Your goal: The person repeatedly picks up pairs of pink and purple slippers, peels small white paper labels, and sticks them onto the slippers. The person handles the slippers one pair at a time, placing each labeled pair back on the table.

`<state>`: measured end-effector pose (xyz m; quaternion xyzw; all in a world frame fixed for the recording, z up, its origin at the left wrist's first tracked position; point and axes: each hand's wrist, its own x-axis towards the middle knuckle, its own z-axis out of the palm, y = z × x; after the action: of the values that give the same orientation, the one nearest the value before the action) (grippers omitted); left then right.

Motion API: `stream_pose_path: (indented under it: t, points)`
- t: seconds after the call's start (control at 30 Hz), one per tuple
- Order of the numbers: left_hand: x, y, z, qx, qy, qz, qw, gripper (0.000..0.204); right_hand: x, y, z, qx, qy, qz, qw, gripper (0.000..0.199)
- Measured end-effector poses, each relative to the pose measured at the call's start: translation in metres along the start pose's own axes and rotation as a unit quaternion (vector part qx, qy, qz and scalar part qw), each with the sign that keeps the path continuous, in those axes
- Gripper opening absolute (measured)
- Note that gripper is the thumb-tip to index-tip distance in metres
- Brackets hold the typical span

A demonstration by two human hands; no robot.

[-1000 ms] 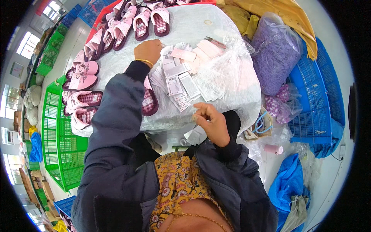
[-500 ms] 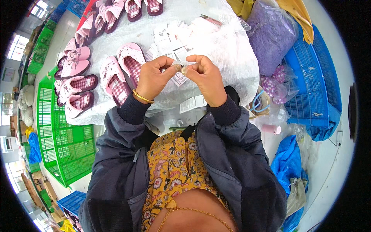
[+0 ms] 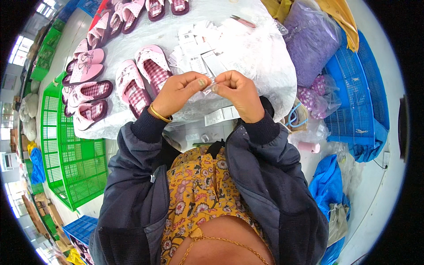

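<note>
My left hand (image 3: 179, 93), with a gold bangle at its wrist, meets my right hand (image 3: 240, 95) fingertip to fingertip above the table's near edge. Both pinch a small whitish piece (image 3: 207, 92), mostly hidden by the fingers; its exact kind does not show. Just left of my left hand lie two pink slippers, one nearer (image 3: 128, 79) and one beside it (image 3: 149, 54), with checked insoles. Beyond my hands, white printed paper tags (image 3: 198, 62) are spread in a loose pile. Another white tag (image 3: 221, 115) lies at the near edge, below my right hand.
The table carries a whitish plastic sheet (image 3: 265, 84). More pink slippers (image 3: 88, 70) line its left and far sides. A pair of snips (image 3: 244, 21) lies at the back. Green crates (image 3: 81, 168) stand left; blue crates (image 3: 353, 88) and a purple-filled bag (image 3: 311, 42) stand right.
My hands have shifted slightly toward me and closed up over the whitish piece, which stretched more visibly between them before. The view has moved a little; the slippers and tags look unchanged.
</note>
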<state>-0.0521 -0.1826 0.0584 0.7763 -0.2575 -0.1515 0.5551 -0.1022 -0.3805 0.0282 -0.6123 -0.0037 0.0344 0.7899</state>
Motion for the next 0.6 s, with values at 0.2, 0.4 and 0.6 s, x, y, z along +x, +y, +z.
stream_pose_path:
  t: [0.2, 0.4, 0.6]
  points:
    - [-0.010, -0.014, 0.004, 0.012, -0.026, -0.039, 0.999, 0.015, -0.008, 0.010, 0.006, -0.071, -0.031, 0.012, 0.997, 0.023]
    - [-0.036, -0.010, 0.002, 0.132, 0.094, 0.066, 0.985, 0.012, -0.024, -0.006, 0.016, -0.251, -0.061, 0.009, 0.966, 0.027]
    - [-0.058, -0.008, -0.007, 0.142, 0.122, 0.103, 0.977, 0.009, -0.013, 0.011, 0.041, -0.048, -0.124, 0.092, 0.987, 0.015]
